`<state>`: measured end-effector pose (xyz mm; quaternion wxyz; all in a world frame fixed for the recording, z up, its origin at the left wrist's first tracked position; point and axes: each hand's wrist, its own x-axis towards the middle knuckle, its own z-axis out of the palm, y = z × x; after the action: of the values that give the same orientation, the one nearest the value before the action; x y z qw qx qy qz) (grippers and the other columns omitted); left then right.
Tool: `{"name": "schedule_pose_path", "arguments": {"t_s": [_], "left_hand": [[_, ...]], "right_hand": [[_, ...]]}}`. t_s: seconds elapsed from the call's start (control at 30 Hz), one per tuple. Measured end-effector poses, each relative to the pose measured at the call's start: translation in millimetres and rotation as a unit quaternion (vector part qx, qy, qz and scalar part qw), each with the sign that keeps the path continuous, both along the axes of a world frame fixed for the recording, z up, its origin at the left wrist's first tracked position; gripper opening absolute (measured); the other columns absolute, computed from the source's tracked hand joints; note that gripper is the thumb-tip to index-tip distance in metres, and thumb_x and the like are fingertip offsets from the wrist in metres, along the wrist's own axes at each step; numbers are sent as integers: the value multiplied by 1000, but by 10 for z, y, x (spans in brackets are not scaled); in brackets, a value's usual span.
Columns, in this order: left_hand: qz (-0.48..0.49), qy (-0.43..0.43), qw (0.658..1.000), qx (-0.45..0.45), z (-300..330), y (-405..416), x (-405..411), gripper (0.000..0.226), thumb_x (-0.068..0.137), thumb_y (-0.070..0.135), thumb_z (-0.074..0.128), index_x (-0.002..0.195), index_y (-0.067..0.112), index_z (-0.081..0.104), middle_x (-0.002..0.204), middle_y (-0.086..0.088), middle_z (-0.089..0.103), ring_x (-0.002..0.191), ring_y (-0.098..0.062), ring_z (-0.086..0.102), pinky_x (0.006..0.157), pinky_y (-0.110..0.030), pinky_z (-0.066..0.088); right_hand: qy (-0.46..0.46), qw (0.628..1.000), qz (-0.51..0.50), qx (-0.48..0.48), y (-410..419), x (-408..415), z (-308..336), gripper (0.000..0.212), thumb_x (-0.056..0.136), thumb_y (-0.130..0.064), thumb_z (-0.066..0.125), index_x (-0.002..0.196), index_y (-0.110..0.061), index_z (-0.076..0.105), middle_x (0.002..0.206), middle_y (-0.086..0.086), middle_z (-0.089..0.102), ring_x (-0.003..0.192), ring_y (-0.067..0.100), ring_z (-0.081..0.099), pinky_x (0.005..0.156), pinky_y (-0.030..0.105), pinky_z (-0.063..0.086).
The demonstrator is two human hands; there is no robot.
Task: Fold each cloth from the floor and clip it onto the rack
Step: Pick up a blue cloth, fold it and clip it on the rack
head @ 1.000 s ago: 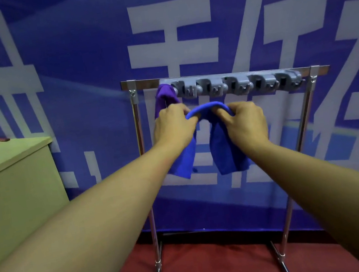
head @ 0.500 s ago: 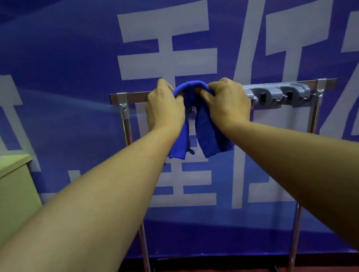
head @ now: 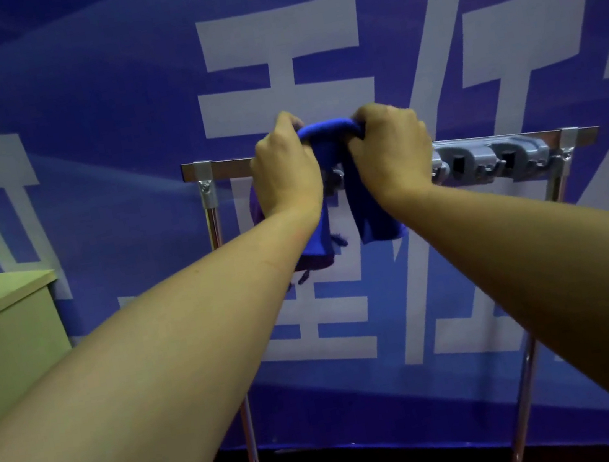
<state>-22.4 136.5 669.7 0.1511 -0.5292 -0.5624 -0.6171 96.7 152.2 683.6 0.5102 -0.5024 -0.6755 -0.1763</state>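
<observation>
Blue cloth being offered up to the rack clips

Head view: the folded blue cloth (head: 326, 154) is gripped at its top fold by the left hand (head: 286, 169) at 9 o'clock and the right hand (head: 390, 152) at 3 o'clock, just above the rack (head: 228, 167); pressing it into a grey clip (head: 461, 164) is judged next.

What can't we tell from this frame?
- Head view: whether the blue cloth is in a clip; both hands cover that stretch of the rack.
- Purple cloth: mostly hidden behind the left hand.
- Clips left of the right hand: covered.
- Floor cloths: below the frame edge.
</observation>
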Motion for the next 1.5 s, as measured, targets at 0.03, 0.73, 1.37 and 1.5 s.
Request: {"name": "schedule_pose_path", "arguments": {"t_s": [0.03, 0.73, 1.37, 1.5], "left_hand": [[-1, 5, 1000, -9, -20, 10, 15, 18, 97, 5, 52, 110, 15, 60, 97, -4, 67, 81, -14, 56, 60, -22, 39], [-105, 78, 974, -183, -565, 63, -189, 57, 95, -1, 43, 139, 33, 56, 98, -10, 69, 87, -31, 61, 70, -39, 50], [-268, -166, 931, -183, -1545, -326, -213, 33, 101, 22, 54, 133, 26, 58, 112, 13, 67, 102, -1, 62, 81, -9, 44], [-224, -217, 928, -205, -2410, -535, -256, 26, 101, 19, 55, 127, 20, 62, 116, 4, 69, 104, -9, 63, 79, 0, 42]], "right_hand": [[2, 1000, 4, -6, 11, -17, -52, 15, 95, -14, 58, 105, -13, 68, 99, 8, 68, 86, 27, 64, 74, 41, 54], [108, 957, 218, -158, 53, -49, -485, 25, 105, -33, 46, 109, -16, 64, 85, -10, 61, 75, -2, 57, 61, 11, 40], [257, 918, 245, -176, -287, 208, -1234, 25, 105, -39, 44, 115, -24, 62, 102, -16, 66, 97, -2, 62, 77, 11, 47], [254, 911, 199, -256, -420, 361, -2143, 28, 103, -45, 45, 109, -25, 63, 104, -10, 69, 99, 12, 65, 87, 38, 54]]}}
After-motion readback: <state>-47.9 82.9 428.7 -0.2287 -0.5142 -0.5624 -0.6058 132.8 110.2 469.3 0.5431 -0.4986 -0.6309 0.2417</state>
